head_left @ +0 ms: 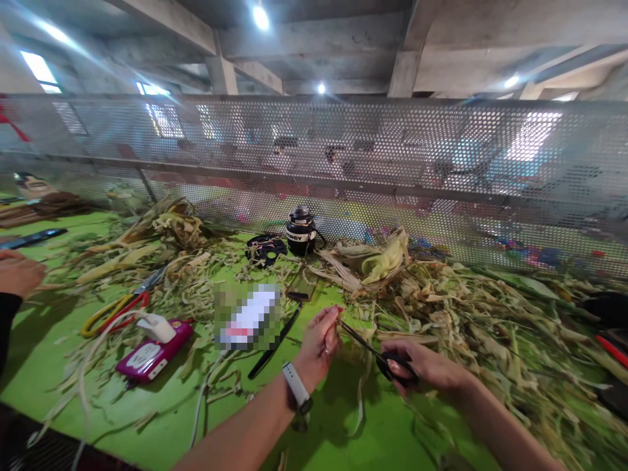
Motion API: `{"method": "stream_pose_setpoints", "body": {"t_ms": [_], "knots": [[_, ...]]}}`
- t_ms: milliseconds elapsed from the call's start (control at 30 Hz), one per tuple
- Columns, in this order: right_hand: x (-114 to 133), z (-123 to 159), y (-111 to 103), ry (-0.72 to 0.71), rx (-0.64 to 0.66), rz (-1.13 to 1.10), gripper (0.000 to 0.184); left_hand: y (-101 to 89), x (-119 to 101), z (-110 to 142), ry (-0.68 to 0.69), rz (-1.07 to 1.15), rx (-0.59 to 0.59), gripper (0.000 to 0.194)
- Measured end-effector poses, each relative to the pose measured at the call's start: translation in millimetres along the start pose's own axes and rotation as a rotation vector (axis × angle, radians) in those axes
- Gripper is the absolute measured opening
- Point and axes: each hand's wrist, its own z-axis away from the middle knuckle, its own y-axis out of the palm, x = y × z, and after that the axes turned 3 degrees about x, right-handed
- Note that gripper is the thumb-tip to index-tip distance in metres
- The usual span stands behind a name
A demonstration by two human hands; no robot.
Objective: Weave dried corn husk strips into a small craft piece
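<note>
My left hand [321,347], with a pale-banded watch on its wrist, is closed in a pinch at the middle of the green table. A tiny reddish bit shows at its fingertips; what it grips is too small to name. My right hand [417,366] is wrapped round the black handles of a pair of scissors [360,339]. The scissors' blades point left, their tips right at my left fingertips. Below the blades a thin pale strip [362,392] hangs or lies; its upper end is unclear. Dry corn husks [387,261] are heaped beyond my hands.
Left of me lie a blurred-out phone-like object [250,317], a thin black stick-like tool [275,343], a magenta power block [154,353] with cables, and red-and-yellow-handled scissors [115,311]. A black jar [301,232] stands before the perforated metal screen [294,157]. Another person's hand [19,275] is far left.
</note>
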Motion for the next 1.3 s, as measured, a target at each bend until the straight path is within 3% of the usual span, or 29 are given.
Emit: {"method": "stream_pose_setpoints", "body": {"t_ms": [267,667,833,967,1100,1233,1300], "knots": [[5,-9,13,-0.015,-0.052,0.016,0.059,-2.0,3,0,-0.04,0.068,0.03,0.032],[-2,-12,14,-0.064,-0.094,-0.046,0.053,-4.4,2,-1,-0.041,0.063,0.04,0.031],[5,-8,12,-0.122,-0.182,-0.135,0.049,-5.1,0,-2,-0.04,0.031,0.047,0.028],[6,-8,4,-0.179,-0.354,-0.153,0.046,-3.3,-15,1,0.032,-0.01,0.047,0.029],[-8,-14,-12,-0.068,-0.54,0.039,0.045,-2.6,-38,3,0.255,-0.173,0.018,0.025],[-21,-15,-23,0.089,-0.736,0.506,0.038,-5.6,-52,0,0.448,-0.364,-0.105,0.021],[-22,-14,-23,0.176,-0.751,0.697,0.032,-9.6,-52,-3,0.465,-0.48,-0.118,0.02]]}}
